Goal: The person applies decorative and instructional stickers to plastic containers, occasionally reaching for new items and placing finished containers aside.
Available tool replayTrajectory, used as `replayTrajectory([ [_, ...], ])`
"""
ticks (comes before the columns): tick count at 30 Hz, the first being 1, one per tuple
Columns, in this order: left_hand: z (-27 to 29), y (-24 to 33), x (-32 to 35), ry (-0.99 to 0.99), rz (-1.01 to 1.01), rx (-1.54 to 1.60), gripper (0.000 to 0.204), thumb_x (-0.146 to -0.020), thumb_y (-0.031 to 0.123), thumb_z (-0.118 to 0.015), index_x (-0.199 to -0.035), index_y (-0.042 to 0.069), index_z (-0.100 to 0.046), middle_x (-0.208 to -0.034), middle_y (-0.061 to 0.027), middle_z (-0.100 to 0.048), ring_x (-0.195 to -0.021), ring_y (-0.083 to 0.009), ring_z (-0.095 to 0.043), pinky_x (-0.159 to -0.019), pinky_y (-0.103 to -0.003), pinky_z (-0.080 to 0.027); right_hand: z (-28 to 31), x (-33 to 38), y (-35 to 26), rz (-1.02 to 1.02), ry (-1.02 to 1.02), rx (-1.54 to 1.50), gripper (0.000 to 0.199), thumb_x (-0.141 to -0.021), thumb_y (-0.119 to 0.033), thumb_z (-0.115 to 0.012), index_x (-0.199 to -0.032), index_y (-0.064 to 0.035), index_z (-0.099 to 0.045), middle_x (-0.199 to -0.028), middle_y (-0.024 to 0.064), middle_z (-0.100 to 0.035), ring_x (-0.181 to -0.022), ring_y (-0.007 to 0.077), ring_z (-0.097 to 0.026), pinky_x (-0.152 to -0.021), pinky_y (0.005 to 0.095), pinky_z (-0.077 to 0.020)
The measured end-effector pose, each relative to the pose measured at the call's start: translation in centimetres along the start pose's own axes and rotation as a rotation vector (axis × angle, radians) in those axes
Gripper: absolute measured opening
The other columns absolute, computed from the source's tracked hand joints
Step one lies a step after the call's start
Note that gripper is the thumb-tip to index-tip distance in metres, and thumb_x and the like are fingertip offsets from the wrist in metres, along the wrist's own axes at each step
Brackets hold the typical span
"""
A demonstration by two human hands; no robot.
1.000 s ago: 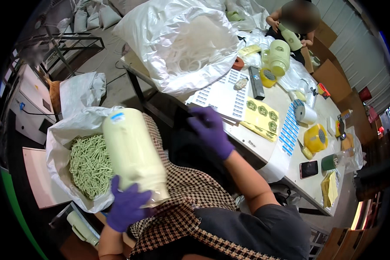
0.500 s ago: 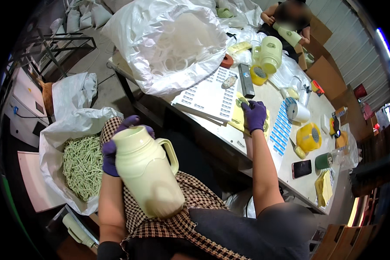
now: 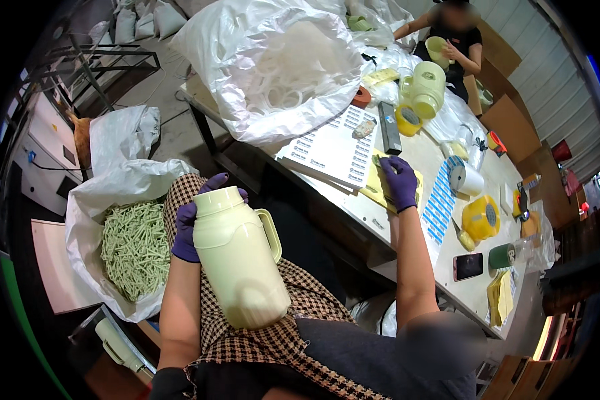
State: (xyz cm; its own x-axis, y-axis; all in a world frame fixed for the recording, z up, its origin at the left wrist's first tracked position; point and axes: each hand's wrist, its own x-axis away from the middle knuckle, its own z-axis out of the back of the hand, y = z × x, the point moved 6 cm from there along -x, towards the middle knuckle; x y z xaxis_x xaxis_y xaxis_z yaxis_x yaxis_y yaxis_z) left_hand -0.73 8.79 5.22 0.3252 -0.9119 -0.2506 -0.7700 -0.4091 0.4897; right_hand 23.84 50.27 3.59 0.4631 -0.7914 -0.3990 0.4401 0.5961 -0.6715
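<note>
My left hand (image 3: 188, 230), in a purple glove, is closed round the neck side of a pale green jug (image 3: 241, 267) with a loop handle. The jug leans over my lap, its open mouth upward and its base toward me. My right hand (image 3: 400, 183), gloved alike, rests on a yellow sheet (image 3: 375, 185) on the table. Its fingers are bent together at the sheet's far part; what they pinch, if anything, is hidden. A stack of white printed sheets (image 3: 327, 157) lies just left of that hand, with a blue-and-white label strip (image 3: 437, 208) to its right.
On the table (image 3: 420, 270) stand a big white sack of clear rings (image 3: 290, 87), another green jug (image 3: 425, 90), yellow tape rolls (image 3: 480, 217) and a phone (image 3: 468, 267). A sack of green sticks (image 3: 137, 250) is at left. A co-worker (image 3: 457, 47) holds a green vessel behind.
The view has shifted a little. The jug in my left hand is slightly more upright. My right fingers have drawn closer together over the yellow sheet. The co-worker's vessel has turned.
</note>
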Motion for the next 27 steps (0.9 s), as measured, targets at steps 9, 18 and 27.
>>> replayTrajectory([
  [9,0.0,0.5,-0.6,-0.077,-0.017,0.015,0.096,-0.079,0.044,-0.076,-0.157,0.007,-0.035,-0.142,-0.0292,-0.052,-0.13,-0.0434,-0.054,-0.112,-0.055,-0.043,7.4,1.3,-0.2,0.531,0.085,-0.028,0.019,-0.104,-0.008,-0.055,-0.118,-0.003,-0.066,-0.11,0.0143,-0.068,-0.104,0.0231,-0.065,-0.097,0.0338,-0.0505],
  [18,0.5,1.1,-0.5,-0.159,-0.093,0.014,0.123,-0.068,0.065,-0.083,-0.163,0.018,-0.021,-0.133,-0.026,-0.059,-0.122,-0.0406,-0.059,-0.109,-0.055,-0.047,-2.7,20.7,-23.9,-0.201,-0.751,-0.964,0.022,-0.09,-0.002,-0.072,-0.111,0.0042,-0.069,-0.103,0.0049,-0.07,-0.091,0.0121,-0.066,-0.085,0.0271,-0.0531],
  [27,0.0,1.4,0.1,-0.084,-0.025,0.002,0.127,-0.072,0.058,-0.085,-0.165,0.015,-0.009,-0.141,-0.0302,-0.053,-0.13,-0.0417,-0.055,-0.111,-0.054,-0.045,-4.7,22.4,-26.6,-0.289,-0.898,-0.895,0.025,-0.089,-0.004,-0.074,-0.112,0.0069,-0.07,-0.096,0.0056,-0.071,-0.083,0.0092,-0.064,-0.077,0.0236,-0.0524],
])
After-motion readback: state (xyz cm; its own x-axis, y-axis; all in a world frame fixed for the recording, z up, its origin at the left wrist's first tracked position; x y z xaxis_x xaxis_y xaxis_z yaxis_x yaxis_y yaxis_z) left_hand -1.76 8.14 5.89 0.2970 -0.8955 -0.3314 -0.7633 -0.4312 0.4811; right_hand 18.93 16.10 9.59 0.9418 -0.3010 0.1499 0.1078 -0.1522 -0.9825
